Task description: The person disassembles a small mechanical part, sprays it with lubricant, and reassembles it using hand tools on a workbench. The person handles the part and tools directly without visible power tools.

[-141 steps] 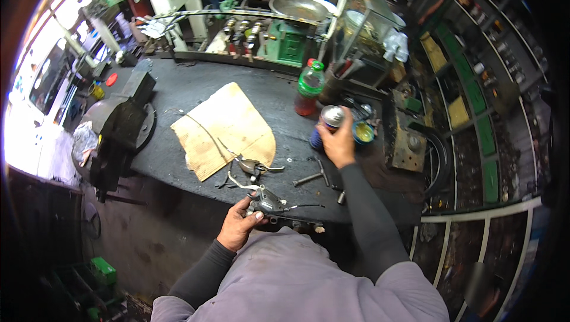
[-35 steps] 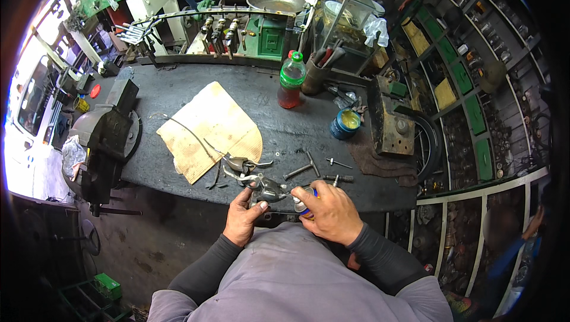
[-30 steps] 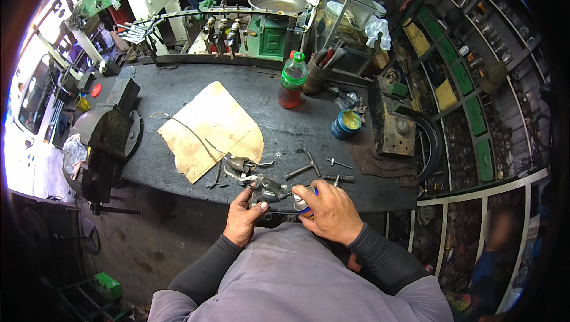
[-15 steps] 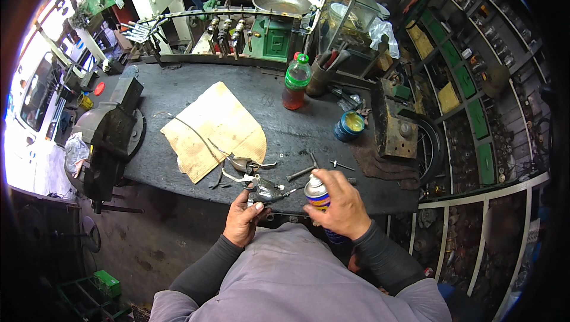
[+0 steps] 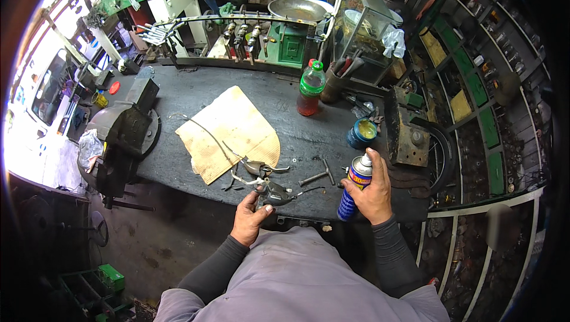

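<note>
My left hand [image 5: 249, 221] grips a dark brake lever unit [image 5: 275, 193] near the bench's front edge. My right hand [image 5: 373, 190] is wrapped round a blue spray can [image 5: 350, 202], held upright to the right of that unit, with a finger up by its white nozzle. Just behind the held unit, a second lever unit [image 5: 256, 169] with a long thin cable lies at the lower corner of a cream cardboard sheet [image 5: 224, 123]. A T-shaped tool [image 5: 314, 176] lies between the levers and the can.
A bench vise [image 5: 116, 144] sits at the left. An open blue tub [image 5: 361, 138], a red-and-green bottle [image 5: 310, 102] and a tool cup [image 5: 334, 89] stand at the back right, beside a metal block [image 5: 409, 150]. A parts shelf [image 5: 475, 120] lines the right wall.
The spray can has moved from beside the held unit out to the right and more upright. My left hand keeps the unit, slightly shifted. The whole view has shifted slightly right and down.
</note>
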The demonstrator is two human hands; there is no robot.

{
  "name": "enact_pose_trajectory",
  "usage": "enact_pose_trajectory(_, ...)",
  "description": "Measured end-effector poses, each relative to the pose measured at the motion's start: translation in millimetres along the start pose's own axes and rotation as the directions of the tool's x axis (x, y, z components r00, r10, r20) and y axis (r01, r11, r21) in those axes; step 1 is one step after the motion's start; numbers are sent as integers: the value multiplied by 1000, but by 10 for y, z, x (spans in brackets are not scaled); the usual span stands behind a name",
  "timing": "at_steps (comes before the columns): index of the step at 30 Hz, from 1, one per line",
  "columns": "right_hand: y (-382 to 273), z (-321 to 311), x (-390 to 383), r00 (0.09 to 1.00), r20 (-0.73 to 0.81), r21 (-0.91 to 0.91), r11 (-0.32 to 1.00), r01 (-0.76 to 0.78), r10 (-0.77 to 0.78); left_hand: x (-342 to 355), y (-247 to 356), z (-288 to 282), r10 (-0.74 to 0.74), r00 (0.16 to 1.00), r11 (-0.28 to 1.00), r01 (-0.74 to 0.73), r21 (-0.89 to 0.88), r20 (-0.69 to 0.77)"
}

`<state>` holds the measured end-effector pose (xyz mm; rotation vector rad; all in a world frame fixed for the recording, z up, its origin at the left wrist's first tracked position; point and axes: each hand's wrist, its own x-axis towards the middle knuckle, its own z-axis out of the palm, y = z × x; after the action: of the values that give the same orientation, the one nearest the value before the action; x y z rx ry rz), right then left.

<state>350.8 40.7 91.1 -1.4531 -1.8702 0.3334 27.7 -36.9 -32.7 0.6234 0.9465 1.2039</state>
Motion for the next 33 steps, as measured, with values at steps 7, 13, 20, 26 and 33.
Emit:
enact_pose_trajectory(7,18,67,-65,976,216,123,991,-48,20,27,153,48,-63,997,989,58,133,34)
enact_pose_trajectory(13,-214,89,78,852,467,24,966,256,-237,161,316,160,-36,990,925,-19,379,138)
enact_pose_trajectory(20,-344,193,206,749,555,17,905,424,-362,298,266,296,-122,976,917,43,397,178)
enact_pose_trajectory(26,-437,245,304,778,502,-8,897,442,-379,328,211,357,-121,984,822,27,569,128)
enact_pose_trajectory(33,-437,205,344,781,514,-71,890,451,-355,254,579,657,-4,993,542,-94,835,115)
